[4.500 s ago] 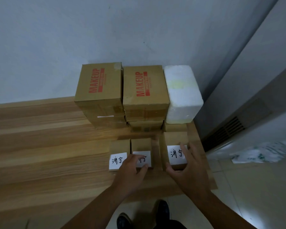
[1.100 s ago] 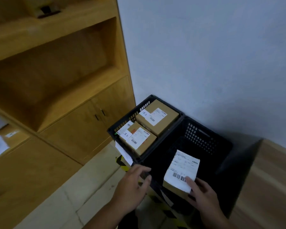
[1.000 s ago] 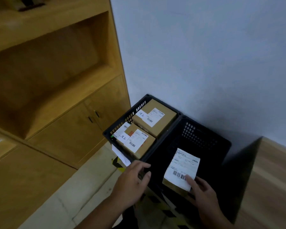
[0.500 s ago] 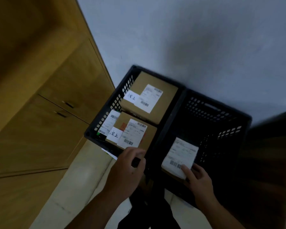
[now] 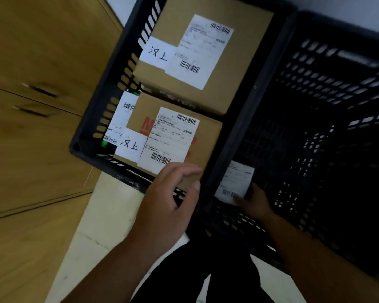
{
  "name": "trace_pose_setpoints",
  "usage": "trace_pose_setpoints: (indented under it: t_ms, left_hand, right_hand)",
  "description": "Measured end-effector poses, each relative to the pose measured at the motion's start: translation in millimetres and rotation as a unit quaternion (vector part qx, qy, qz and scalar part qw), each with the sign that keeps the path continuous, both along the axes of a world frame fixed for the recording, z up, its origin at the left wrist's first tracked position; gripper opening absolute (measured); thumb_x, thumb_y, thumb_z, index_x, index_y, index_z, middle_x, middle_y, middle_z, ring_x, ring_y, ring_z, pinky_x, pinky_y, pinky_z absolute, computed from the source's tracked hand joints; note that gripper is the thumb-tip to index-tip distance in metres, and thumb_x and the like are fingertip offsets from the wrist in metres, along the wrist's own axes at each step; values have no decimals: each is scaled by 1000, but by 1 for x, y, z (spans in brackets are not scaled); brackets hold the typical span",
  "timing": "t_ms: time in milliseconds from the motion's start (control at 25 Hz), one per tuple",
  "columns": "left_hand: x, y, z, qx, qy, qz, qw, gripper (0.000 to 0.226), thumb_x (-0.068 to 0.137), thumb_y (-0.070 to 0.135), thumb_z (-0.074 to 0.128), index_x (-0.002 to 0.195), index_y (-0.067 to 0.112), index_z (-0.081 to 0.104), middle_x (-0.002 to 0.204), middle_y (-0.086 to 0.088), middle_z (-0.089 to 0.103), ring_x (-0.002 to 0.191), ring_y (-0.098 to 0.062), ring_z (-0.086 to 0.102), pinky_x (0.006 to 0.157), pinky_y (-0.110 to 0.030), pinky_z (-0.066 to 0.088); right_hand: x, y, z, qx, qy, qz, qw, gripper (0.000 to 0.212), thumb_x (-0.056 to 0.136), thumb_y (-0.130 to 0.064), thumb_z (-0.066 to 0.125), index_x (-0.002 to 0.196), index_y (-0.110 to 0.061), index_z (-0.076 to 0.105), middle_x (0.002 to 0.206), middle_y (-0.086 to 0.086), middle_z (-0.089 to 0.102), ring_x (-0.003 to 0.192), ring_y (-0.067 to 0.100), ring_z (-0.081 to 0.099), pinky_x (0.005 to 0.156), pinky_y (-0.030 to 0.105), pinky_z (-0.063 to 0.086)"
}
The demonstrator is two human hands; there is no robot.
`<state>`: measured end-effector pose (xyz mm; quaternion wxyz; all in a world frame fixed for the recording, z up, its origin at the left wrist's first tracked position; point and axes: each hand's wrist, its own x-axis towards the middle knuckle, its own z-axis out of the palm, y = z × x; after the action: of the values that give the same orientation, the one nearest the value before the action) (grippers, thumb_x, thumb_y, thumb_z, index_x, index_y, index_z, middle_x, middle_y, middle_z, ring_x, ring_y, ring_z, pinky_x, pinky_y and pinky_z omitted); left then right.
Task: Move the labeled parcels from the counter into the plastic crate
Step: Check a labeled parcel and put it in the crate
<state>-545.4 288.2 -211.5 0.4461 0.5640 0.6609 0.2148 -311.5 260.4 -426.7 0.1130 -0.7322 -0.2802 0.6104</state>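
Observation:
Two black plastic crates stand side by side. The left crate [image 5: 92,119] holds two labeled cardboard parcels, a far one [image 5: 239,68] and a near one [image 5: 208,138], with a thinner labeled package [image 5: 122,119] against its left wall. My right hand [image 5: 253,204] grips a small parcel with a white barcode label [image 5: 235,182] low inside the dark right crate [image 5: 337,84]. My left hand [image 5: 169,204] hovers over the near rim of the left crate, fingers relaxed, holding nothing visible.
A wooden cabinet [image 5: 37,90] with two dark door handles fills the left side. Pale floor tiles [image 5: 101,215] run between the cabinet and the crates. My dark trousers [image 5: 217,270] show at the bottom. A strip of white wall sits behind the crates.
The view has closed in on the crates and tipped downward. My right hand has lowered the small parcel deeper into the right crate. My left hand stays by the left crate's near rim.

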Motion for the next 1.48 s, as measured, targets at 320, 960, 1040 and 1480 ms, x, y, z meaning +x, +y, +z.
trace_pose_setpoints:
  t_ms: [320, 960, 1040, 1480]
  left_hand:
    - [1, 5, 1, -17, 11, -13, 1000, 24, 97, 32, 56, 119, 37, 64, 123, 26, 58, 119, 0, 57, 93, -7, 41]
    - [93, -3, 241, 107, 46, -309, 944, 37, 99, 48, 51, 134, 37, 51, 133, 20, 49, 124, -4, 48, 100, -32, 47]
    - [125, -14, 260, 152, 35, -344, 926, 38, 99, 49, 50, 135, 38, 50, 130, 24, 48, 124, 0, 46, 101, -26, 43]
    - [344, -142, 326, 259, 4, -494, 830, 42, 92, 52, 58, 132, 41, 50, 126, 25, 52, 118, 2, 47, 103, -27, 43]
  right_hand:
    - [0, 16, 4, -35, 13, -20, 999, 68, 76, -18, 88, 135, -4, 59, 134, 12, 65, 112, 23, 65, 95, 31, 51]
    - [71, -69, 487, 331, -346, 45, 877, 59, 87, -47, 74, 139, -26, 54, 134, -10, 57, 125, 7, 52, 106, 25, 46]
    - [82, -96, 519, 353, -386, 29, 852, 55, 87, -44, 74, 135, -25, 57, 131, -12, 58, 124, 5, 52, 105, 16, 41]
    - [225, -288, 579, 369, -452, -191, 789, 49, 88, -43, 72, 133, -29, 58, 128, -19, 57, 123, -4, 50, 104, 10, 37]
